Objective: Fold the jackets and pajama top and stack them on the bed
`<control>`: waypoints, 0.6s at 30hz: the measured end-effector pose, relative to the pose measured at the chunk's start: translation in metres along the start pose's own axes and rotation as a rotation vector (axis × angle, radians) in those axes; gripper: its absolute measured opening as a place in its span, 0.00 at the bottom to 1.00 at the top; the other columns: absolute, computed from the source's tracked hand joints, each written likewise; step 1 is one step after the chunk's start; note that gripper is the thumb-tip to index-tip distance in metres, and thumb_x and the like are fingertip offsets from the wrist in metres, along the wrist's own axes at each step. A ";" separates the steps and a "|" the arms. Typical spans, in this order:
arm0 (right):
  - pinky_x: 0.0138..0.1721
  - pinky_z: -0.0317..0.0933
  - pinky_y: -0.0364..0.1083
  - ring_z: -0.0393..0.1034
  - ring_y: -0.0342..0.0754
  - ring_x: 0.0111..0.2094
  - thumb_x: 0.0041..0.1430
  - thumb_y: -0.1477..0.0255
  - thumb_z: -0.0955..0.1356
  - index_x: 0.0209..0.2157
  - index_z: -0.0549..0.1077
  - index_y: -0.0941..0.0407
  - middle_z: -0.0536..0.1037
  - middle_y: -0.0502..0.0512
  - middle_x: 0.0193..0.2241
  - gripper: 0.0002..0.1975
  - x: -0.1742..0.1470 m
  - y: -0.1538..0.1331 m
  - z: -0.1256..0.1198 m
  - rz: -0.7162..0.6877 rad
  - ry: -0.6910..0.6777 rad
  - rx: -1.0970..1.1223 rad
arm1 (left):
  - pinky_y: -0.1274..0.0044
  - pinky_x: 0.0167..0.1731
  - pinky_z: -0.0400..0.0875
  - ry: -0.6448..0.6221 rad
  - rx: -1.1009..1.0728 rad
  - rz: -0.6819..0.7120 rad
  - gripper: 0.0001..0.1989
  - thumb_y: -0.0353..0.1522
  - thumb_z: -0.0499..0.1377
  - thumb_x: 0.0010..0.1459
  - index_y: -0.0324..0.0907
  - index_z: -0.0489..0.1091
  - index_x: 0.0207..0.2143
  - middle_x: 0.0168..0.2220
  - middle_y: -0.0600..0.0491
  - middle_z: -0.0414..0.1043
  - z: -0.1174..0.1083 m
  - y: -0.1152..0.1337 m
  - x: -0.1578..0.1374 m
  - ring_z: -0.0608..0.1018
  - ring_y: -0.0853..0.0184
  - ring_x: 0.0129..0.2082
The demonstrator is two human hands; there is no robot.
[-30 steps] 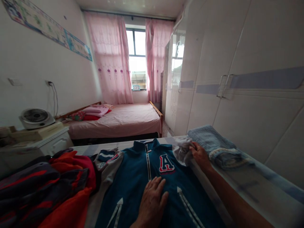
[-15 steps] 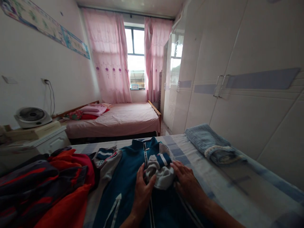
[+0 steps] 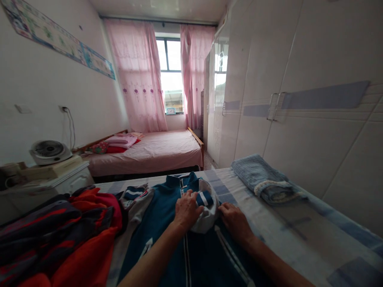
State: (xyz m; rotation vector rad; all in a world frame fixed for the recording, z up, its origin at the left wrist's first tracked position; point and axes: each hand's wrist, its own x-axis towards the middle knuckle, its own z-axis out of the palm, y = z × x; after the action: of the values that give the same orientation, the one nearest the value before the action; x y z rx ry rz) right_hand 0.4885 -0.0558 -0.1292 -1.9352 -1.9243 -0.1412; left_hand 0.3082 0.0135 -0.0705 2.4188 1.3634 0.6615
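A teal zip-up jacket (image 3: 167, 223) with grey sleeves and white piping lies front up on the bed, its collar away from me. One grey sleeve (image 3: 206, 221) is folded across its chest, showing a teal cuff with a white stripe. My left hand (image 3: 188, 209) rests on this folded sleeve beside the zip, fingers stretched forward and palm down. At the jacket's right edge, my right hand (image 3: 235, 219) has its fingers curled in against the fabric by the sleeve's fold. The other sleeve (image 3: 136, 197) lies bent at the left.
Orange, red and dark clothes (image 3: 74, 235) are heaped left of the jacket. A folded blue-grey towel-like cloth (image 3: 260, 177) lies at the right on the checked sheet (image 3: 287, 231). Beyond are a pink bed (image 3: 155, 153), a fan (image 3: 50, 151) and white wardrobes (image 3: 269, 147).
My left hand has moved from the folded sleeve's left side up onto it near the cuff. The sleeve lies flatter. My right hand has shifted slightly outward, its fingers more curled.
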 end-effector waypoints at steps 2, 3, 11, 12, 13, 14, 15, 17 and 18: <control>0.42 0.57 0.45 0.69 0.49 0.40 0.57 0.79 0.59 0.33 0.72 0.54 0.75 0.55 0.36 0.12 0.002 0.002 -0.002 0.018 0.004 0.011 | 0.62 0.49 0.62 0.004 -0.038 -0.062 0.14 0.31 0.60 0.47 0.41 0.70 0.39 0.45 0.44 0.71 0.010 -0.007 0.011 0.70 0.52 0.49; 0.41 0.57 0.44 0.69 0.48 0.40 0.58 0.78 0.59 0.33 0.72 0.54 0.75 0.54 0.35 0.11 0.003 0.004 -0.002 0.038 0.014 0.020 | 0.62 0.48 0.62 0.014 -0.076 -0.087 0.11 0.31 0.60 0.47 0.41 0.70 0.36 0.42 0.44 0.72 0.011 -0.011 0.014 0.71 0.52 0.48; 0.37 0.60 0.44 0.71 0.48 0.37 0.60 0.72 0.56 0.36 0.67 0.57 0.75 0.57 0.35 0.11 0.014 0.053 0.001 0.437 0.160 0.130 | 0.72 0.40 0.72 0.019 -0.669 -0.273 0.20 0.40 0.40 0.61 0.40 0.67 0.41 0.47 0.45 0.72 -0.029 -0.039 -0.047 0.76 0.62 0.44; 0.36 0.60 0.44 0.71 0.48 0.36 0.59 0.73 0.56 0.35 0.67 0.57 0.75 0.58 0.35 0.11 0.014 0.058 0.001 0.467 0.164 0.144 | 0.71 0.38 0.73 -0.070 -0.736 -0.314 0.19 0.41 0.42 0.60 0.40 0.68 0.38 0.45 0.44 0.74 -0.032 -0.042 -0.065 0.77 0.61 0.42; 0.37 0.59 0.44 0.71 0.49 0.36 0.58 0.73 0.56 0.36 0.67 0.57 0.75 0.58 0.36 0.10 0.014 0.061 0.000 0.484 0.166 0.157 | 0.70 0.34 0.74 -0.188 -0.776 -0.350 0.17 0.40 0.46 0.58 0.40 0.70 0.34 0.40 0.44 0.76 -0.033 -0.045 -0.082 0.79 0.60 0.38; 0.37 0.59 0.44 0.71 0.49 0.37 0.57 0.74 0.57 0.36 0.67 0.57 0.74 0.59 0.37 0.10 0.012 0.063 -0.001 0.489 0.167 0.169 | 0.70 0.31 0.74 -0.327 -0.786 -0.368 0.15 0.41 0.49 0.55 0.40 0.70 0.30 0.35 0.45 0.78 -0.034 -0.047 -0.099 0.80 0.60 0.33; 0.38 0.59 0.44 0.70 0.48 0.38 0.56 0.75 0.57 0.37 0.67 0.57 0.74 0.59 0.37 0.10 0.009 0.062 -0.003 0.480 0.161 0.183 | 0.71 0.29 0.74 -0.434 -0.752 -0.356 0.14 0.40 0.52 0.54 0.40 0.70 0.28 0.31 0.46 0.78 -0.034 -0.048 -0.113 0.79 0.60 0.29; 0.38 0.59 0.43 0.70 0.47 0.38 0.56 0.74 0.58 0.36 0.68 0.56 0.75 0.56 0.36 0.10 0.002 0.055 -0.009 0.431 0.127 0.212 | 0.72 0.32 0.74 -0.459 -0.595 -0.244 0.13 0.40 0.53 0.54 0.42 0.72 0.30 0.32 0.49 0.78 -0.034 -0.052 -0.131 0.79 0.62 0.31; 0.38 0.59 0.43 0.70 0.46 0.37 0.56 0.74 0.59 0.34 0.69 0.55 0.75 0.54 0.35 0.09 -0.002 0.050 -0.012 0.391 0.099 0.230 | 0.72 0.37 0.73 -0.363 -0.473 -0.169 0.14 0.40 0.52 0.56 0.43 0.73 0.34 0.38 0.49 0.77 -0.035 -0.054 -0.134 0.78 0.61 0.37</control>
State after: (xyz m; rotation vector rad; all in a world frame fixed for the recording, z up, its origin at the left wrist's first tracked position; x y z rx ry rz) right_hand 0.5399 -0.0599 -0.1290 -2.0570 -1.4000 0.0913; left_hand 0.1910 -0.0728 -0.0991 1.9098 1.0978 0.4148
